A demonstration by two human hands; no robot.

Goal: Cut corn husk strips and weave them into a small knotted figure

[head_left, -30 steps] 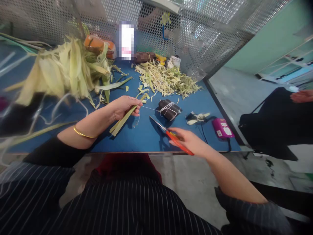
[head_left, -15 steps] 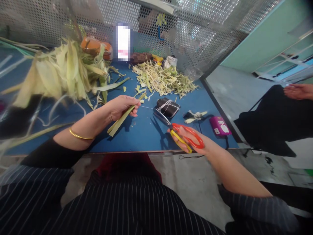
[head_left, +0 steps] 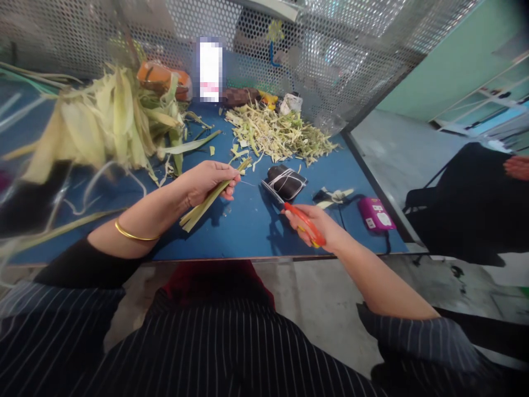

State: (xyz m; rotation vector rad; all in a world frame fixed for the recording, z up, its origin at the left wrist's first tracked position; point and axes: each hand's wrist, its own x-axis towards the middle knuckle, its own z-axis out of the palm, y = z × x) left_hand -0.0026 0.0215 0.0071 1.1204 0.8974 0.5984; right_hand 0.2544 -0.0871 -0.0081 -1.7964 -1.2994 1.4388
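Folded strips of corn husk (head_left: 201, 208) are pinched in my left hand (head_left: 215, 179), above the blue table. A short thin thread (head_left: 248, 183) sticks out from my left fingers to the right. My right hand (head_left: 316, 225) grips a pair of scissors (head_left: 303, 212) with red and yellow handles, the blades pointing up and left. Just beyond the blades lies a black bundle (head_left: 287, 181) wound with white thread. The blade tips look close to its left edge; whether they touch it I cannot tell.
A heap of corn husks (head_left: 118, 121) fills the left. Cut husk scraps (head_left: 273, 135) are piled at the back, before a perforated metal screen (head_left: 343, 66). A purple box (head_left: 375, 214) with a cable sits at the right edge. Another person's hand (head_left: 516, 167) shows far right.
The thread that ran from my left hand to the scissors now ends short, apart from the blades. The scissors have gone from open to closed. The other person's hand moved right.
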